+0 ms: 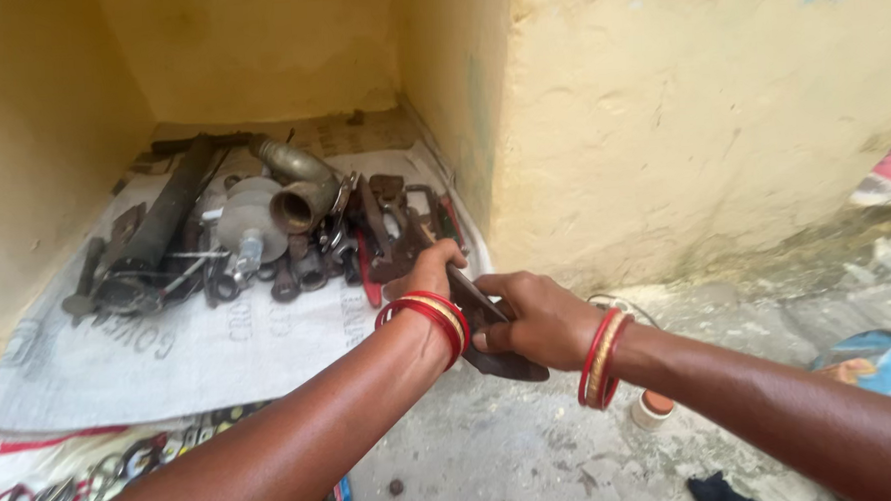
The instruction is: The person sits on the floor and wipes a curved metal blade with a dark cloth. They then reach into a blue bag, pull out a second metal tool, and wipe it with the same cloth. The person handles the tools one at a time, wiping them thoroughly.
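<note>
Leftmost, a dark metal cylinder [159,228] lies on a printed woven sack [170,353] in a yellow-walled alcove, with a grey round fitting [247,217] and a rusty pipe elbow [297,182] beside it, then a loose heap of ring spanners and wrenches [316,266] spreading toward the alcove's corner. Next, the left hand [429,276], wrist ringed by red and gold bangles [430,319], is curled over the upper end of a rusty flat metal tool [489,329], apparently a wrench; its fingers are hidden behind the wrist, so the exact grip cannot be told. Just right of it, the right hand [539,322] is closed around the tool's lower, broader end, thumb pressed along its edge. The tool sits between both hands, held above the sack's edge and the concrete floor [494,449]. Risks, as judged: a rusty edge could scrape the palms; a slipping grip would drop the tool onto the floor or the heap; bangles might snag on neighbouring spanners.
</note>
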